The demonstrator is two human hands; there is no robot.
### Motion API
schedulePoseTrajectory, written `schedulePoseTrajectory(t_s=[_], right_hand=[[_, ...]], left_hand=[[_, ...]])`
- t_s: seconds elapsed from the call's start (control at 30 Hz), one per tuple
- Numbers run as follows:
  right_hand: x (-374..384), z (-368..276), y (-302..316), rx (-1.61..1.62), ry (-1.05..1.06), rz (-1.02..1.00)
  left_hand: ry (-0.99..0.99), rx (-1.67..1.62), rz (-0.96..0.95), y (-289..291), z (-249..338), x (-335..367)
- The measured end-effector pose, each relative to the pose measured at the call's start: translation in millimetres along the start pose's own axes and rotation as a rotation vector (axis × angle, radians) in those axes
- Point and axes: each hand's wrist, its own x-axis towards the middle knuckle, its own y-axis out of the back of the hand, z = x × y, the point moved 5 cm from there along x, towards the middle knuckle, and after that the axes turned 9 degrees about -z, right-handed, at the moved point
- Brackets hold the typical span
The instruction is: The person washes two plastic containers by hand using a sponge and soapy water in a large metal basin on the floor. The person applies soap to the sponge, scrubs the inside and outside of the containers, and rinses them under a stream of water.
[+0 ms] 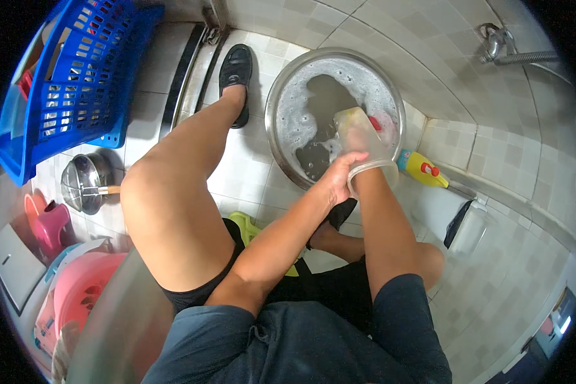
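A clear plastic container [379, 148] tilts over the metal basin [271, 115], its open rim facing me. My left hand [340, 176] is closed around its side near the rim. My right hand [358, 137] reaches inside, blurred through the cloudy wall. Something yellowish [348, 115] shows at the container's bottom, beside those fingers; its kind cannot be made out. Grey water with white suds [301, 128] fills the basin. A red object [375, 124] shows just right of the container.
A yellow bottle [424, 169] lies right of the basin, near another clear container [470, 227]. At left are a blue basket [77, 96], a metal strainer [83, 182], a pink scoop [51, 225] and a pink basket [86, 281]. A tap [493, 43] is on the wall.
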Motion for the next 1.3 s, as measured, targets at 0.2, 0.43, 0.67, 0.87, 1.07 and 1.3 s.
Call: schedulePoseTrajectory(t_s=[0.2,0.43,0.67,0.87,1.07,1.3], right_hand=[[-115.3,-16.1,40.5,1.563,-0.092,-0.176],[-193.9,-45.0,84.6,1.199,0.16,-0.168],[-267.8,-58.5,129.6,0.179,0.586,0.298],[-270.0,-55.9,142.0,-0.222,0.539,0.439],[-287.5,-70.9,124.5,0.177,0.661,0.406],[-270.7,-57.4,138.3,-0.227,0.703,0.607]], left_hand=[[0.069,0.03,0.013,4.7,2.1,3.7],[-0.072,-0.004,0.053,16.4,19.7,18.2],[-0.092,-0.039,-0.052,4.0,27.9,11.4],[-0.198,0.145,0.124,6.6,34.7,17.0],[-0.221,0.087,0.083,13.6,60.2,12.7],[-0.212,0.266,0.127,11.9,60.7,12.7]])
